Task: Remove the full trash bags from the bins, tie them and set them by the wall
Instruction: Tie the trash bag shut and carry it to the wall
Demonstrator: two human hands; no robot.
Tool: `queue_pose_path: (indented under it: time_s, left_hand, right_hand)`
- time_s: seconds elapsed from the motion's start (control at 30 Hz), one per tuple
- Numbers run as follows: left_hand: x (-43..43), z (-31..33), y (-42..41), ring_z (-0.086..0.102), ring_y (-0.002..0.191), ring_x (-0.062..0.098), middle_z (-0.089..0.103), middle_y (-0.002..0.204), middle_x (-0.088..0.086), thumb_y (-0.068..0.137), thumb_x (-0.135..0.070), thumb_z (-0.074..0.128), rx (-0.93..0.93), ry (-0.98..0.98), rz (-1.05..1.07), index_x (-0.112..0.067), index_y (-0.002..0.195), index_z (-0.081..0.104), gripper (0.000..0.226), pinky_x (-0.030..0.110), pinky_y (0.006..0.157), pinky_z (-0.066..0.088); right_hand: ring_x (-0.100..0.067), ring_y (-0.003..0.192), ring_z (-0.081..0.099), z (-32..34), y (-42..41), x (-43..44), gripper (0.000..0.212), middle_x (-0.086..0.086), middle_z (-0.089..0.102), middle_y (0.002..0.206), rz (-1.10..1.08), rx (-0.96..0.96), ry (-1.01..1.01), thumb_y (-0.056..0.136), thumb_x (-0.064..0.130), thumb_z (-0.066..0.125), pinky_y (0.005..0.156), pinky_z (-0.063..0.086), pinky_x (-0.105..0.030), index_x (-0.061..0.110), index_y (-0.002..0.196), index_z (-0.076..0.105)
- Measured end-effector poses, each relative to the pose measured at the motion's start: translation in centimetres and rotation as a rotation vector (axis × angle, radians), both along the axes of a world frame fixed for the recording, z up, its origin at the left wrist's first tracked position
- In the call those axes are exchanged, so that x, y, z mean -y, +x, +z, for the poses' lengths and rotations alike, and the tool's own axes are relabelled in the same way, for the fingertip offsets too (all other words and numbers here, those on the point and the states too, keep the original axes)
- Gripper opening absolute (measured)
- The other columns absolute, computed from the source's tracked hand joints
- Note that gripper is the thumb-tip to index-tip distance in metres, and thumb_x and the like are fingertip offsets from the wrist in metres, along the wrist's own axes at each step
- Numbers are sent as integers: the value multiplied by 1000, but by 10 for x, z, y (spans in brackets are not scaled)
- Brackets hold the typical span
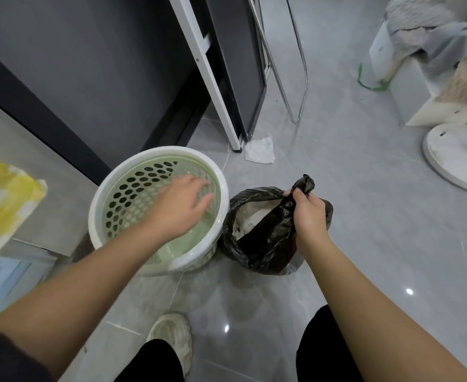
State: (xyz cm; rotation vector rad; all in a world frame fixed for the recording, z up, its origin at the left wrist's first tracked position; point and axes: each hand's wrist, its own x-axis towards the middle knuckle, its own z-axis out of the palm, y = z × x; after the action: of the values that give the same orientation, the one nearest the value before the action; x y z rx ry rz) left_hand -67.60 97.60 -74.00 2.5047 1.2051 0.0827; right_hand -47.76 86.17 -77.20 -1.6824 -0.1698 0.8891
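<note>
The black trash bag (271,230) sits on the floor (364,216) just beside the emptied perforated bin (155,210), right hand (308,208) pinching its gathered edge, probably for tying, while left hand (182,205) hovers open-fingered over the bin.

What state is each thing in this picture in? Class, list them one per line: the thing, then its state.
Bin: upright on the floor, no bag inside.
Black trash bag: out of the bin, on the floor beside it, mouth open, not yet tied.
Right hand: shut on the bag's gathered edge.
Left hand: open, fingers spread over the bin.
White paper: crumpled, lying on the floor.
</note>
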Motion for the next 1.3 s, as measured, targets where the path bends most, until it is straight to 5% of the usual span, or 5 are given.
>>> queue_pose_path:
  time_s: [0.3, 0.5, 0.77, 1.03, 1.3]
  left_hand:
    - [76, 7, 89, 49, 121, 29, 34, 144, 8, 60, -71, 66, -290, -68, -215, -26, 147, -16, 128, 39, 85, 46]
    - [71, -22, 99, 62, 87, 33, 65, 100, 13, 88, -7, 45, -262, -17, -214, -12, 104, 52, 18, 34, 62, 38]
    - [42, -7, 99, 59, 69, 11, 64, 76, -6, 84, -9, 60, 252, -267, -129, -21, 85, 67, 14, 25, 65, 42]
    - [42, -4, 101, 61, 60, 2, 67, 74, -2, 83, 4, 64, 490, -719, -79, -21, 77, 67, 26, 21, 61, 51]
    - [49, -3, 98, 65, 69, 7, 70, 69, -8, 82, 10, 62, 501, -799, -142, -17, 75, 70, 29, 16, 72, 51]
  right_hand:
    - [-32, 94, 67, 5, 24, 7, 27, -16, 71, 94, 19, -33, -19, 94, 23, 46, 91, 51, -45, 16, 77, 65]
    - [-21, 77, 60, 4, 47, 33, 35, -2, 59, 74, 146, 120, -59, 96, 33, 43, 76, 47, -33, 19, 67, 54]
    - [-8, 66, 56, 10, 57, 53, 53, 6, 52, 66, 541, 383, -100, 73, 59, 64, 68, 46, -30, 6, 76, 54]
    - [-3, 86, 62, 0, 48, 48, 25, 14, 65, 90, 667, 482, -82, 78, 22, 75, 70, 43, -9, 26, 97, 60]
    - [-11, 91, 65, -8, 40, 40, 18, 4, 69, 94, 668, 477, -25, 84, 13, 63, 84, 52, -30, 17, 101, 64]
